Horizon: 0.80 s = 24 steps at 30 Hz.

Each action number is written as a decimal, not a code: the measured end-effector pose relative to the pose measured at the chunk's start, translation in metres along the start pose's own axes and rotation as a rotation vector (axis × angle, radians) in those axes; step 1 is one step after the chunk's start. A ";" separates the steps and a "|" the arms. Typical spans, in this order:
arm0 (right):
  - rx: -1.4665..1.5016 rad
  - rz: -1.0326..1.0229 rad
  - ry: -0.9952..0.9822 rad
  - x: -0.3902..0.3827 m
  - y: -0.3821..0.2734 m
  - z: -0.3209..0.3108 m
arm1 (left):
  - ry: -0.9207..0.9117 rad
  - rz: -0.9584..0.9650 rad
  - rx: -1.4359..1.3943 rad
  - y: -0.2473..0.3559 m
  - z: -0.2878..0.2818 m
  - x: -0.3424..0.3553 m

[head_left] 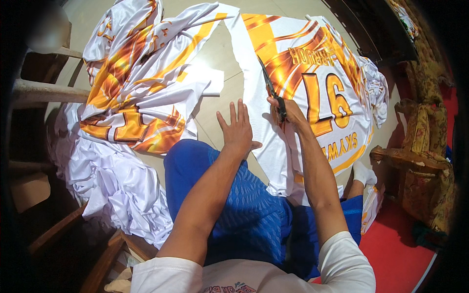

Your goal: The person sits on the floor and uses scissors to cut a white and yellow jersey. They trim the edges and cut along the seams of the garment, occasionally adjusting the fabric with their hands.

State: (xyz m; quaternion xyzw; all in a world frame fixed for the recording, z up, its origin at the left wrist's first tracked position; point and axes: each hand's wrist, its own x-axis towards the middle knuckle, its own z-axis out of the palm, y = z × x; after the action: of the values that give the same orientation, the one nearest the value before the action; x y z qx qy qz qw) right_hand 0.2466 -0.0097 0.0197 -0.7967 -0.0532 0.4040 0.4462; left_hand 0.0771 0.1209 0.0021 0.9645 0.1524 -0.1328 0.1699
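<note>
My right hand (289, 113) grips large black-handled scissors (267, 79), whose blades lie along the left side of a white, orange and yellow printed jersey panel (273, 39), beside a white fabric strip (241, 41). My left hand (237, 127) is spread with fingers apart on the lower part of the strip and its left edge, left of the scissors. To the left, more printed fabric (110, 83) lies crumpled in folds over the tiled floor (217, 46).
A pile of white cloth (117, 190) lies at lower left, beside wooden furniture (49, 88). My blue-clad legs (215, 195) are under my arms, one socked foot (364, 173) at right. Floral upholstered furniture (415, 185) and red carpet (391, 234) are at right.
</note>
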 end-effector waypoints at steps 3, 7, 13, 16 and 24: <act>0.012 0.011 0.081 -0.006 0.000 -0.002 | 0.073 0.000 -0.045 0.006 -0.003 0.014; 0.115 0.014 0.096 -0.015 -0.008 0.012 | 0.427 0.005 -0.202 -0.025 -0.005 0.093; 0.173 0.063 0.044 -0.014 -0.015 0.011 | 0.383 0.103 -0.016 -0.069 -0.019 0.151; 0.210 0.115 0.008 -0.011 -0.008 0.006 | 0.344 0.103 0.015 -0.073 -0.011 0.153; 0.065 0.003 -0.061 0.023 -0.008 -0.003 | 0.398 0.111 0.020 -0.076 -0.010 0.153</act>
State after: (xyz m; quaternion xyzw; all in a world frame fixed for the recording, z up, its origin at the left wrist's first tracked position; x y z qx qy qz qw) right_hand 0.2666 0.0038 0.0129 -0.7693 -0.0527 0.4302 0.4694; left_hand 0.1943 0.2308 -0.0576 0.9802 0.1283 0.0683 0.1342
